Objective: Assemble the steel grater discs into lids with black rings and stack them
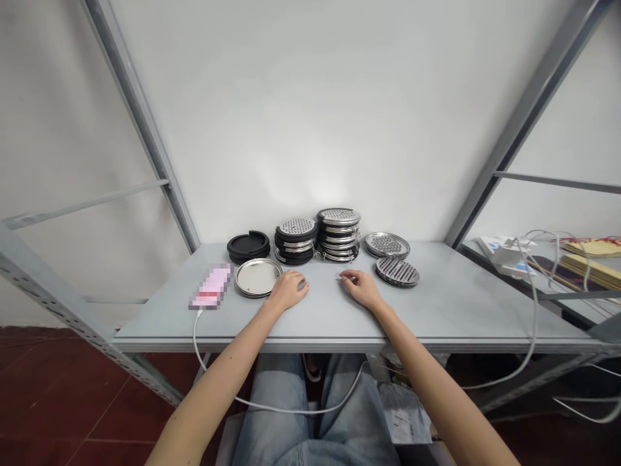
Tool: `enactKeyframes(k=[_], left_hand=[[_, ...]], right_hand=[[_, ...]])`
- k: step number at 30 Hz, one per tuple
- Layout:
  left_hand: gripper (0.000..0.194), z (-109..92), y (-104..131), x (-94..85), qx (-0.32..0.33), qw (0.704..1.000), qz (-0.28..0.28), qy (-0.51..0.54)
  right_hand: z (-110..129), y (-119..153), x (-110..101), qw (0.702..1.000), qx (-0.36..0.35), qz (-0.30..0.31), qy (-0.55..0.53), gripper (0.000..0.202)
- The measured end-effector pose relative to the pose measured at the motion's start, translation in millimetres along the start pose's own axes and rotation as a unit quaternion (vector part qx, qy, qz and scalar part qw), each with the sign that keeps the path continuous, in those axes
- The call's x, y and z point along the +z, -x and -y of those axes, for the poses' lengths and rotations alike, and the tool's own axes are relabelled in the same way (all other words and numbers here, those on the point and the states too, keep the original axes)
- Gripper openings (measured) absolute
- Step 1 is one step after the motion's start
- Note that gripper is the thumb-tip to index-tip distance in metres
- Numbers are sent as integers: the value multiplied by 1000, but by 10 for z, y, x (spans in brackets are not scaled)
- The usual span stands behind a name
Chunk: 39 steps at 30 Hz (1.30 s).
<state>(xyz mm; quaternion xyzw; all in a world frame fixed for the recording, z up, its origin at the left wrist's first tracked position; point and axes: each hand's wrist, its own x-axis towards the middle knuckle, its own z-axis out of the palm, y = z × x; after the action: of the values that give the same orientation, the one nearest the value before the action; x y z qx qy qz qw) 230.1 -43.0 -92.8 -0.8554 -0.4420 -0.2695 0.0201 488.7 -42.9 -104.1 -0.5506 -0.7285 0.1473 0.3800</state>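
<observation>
My left hand (288, 290) rests on the grey shelf (451, 310) with fingers curled loosely, holding nothing, just right of a shallow round metal lid (257, 277). Beside it, a short gap away, my right hand (359, 288) lies on the shelf with fingers slightly apart and empty. Behind the hands stand a stack of black round lids (248, 246), a stack of black-rimmed perforated discs (296, 240) and a stack of metal perforated discs (338, 234). Two flat perforated metal discs (398, 272) lie right of my right hand.
A pink phone (211, 287) lies at the left with a white cable (291, 408) running off the front edge. Slanted metal frame posts (165, 168) flank the shelf. Books and cables (582, 259) sit on the neighbouring shelf at the right.
</observation>
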Motion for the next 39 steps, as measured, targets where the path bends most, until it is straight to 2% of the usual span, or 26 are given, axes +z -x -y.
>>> enactKeyframes(k=[5,11,17,21,25,27,29,32,35,39], left_hand=[[29,9,10,18,-24,1000,13,12],[23,-6,1,2,-20,1000,24,2],[22,-7,3,5,-24,1000,15,-1],[22,-2,4,10,-31,999,12,-4],[21,19,-5,30,-30,1000,0,-2],[21,35,-10,44,-24,1000,-1,1],[21,46,-13,52,-23,1000,0,4],[21,44,-13,46,-28,1000,1,5],[21,26,-13,24,-36,999,4,5],[21,12,-17,1,-38,999,13,7]], right_hand=[[-36,5,27,997,-65,17,35,32],[-46,-13,35,994,-72,46,61,27],[-31,3,45,995,-73,32,56,25],[29,-24,0,992,-110,-25,63,26],[275,-339,-245,967,-218,-92,99,29],[439,-610,-400,957,-207,-147,140,33],[579,-896,-525,951,-170,-174,189,38],[682,-1222,-609,942,-153,-103,281,51],[675,-1351,-606,926,-133,-26,353,58],[650,-1352,-607,917,-125,-30,378,44]])
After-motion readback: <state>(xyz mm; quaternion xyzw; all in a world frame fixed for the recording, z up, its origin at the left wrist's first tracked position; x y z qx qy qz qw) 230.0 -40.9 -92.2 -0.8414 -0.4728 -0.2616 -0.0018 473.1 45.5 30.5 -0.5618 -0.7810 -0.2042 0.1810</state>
